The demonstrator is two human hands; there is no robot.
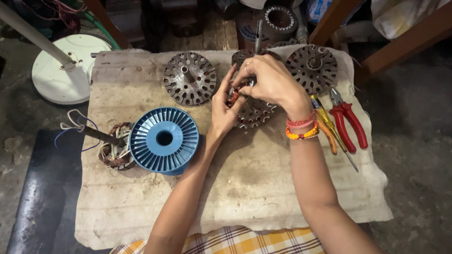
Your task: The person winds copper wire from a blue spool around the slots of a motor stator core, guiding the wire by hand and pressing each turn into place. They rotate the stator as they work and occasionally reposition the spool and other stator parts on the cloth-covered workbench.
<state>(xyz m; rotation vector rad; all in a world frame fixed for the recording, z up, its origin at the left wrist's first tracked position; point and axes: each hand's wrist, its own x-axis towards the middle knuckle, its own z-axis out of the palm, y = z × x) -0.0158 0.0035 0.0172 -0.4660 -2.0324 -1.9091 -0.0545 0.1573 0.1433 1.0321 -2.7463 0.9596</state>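
Both hands, left hand (225,109) and right hand (270,82), grip stator core (254,113).

A blue spool (164,139) lies on the dusty cloth (245,188). Just left of the spool sits a wound copper coil (113,153). Behind the spool lies a slotted metal disc (189,78). Far right of the spool are red pliers (348,122) and a yellow screwdriver (329,124). A white round fan base (66,70) stands behind-left of the spool.

You look down on a grey concrete floor (414,155) in dim light. A worn cloth (263,188) covers it; at 1 o'clock, brown wooden furniture legs (400,40) cross.
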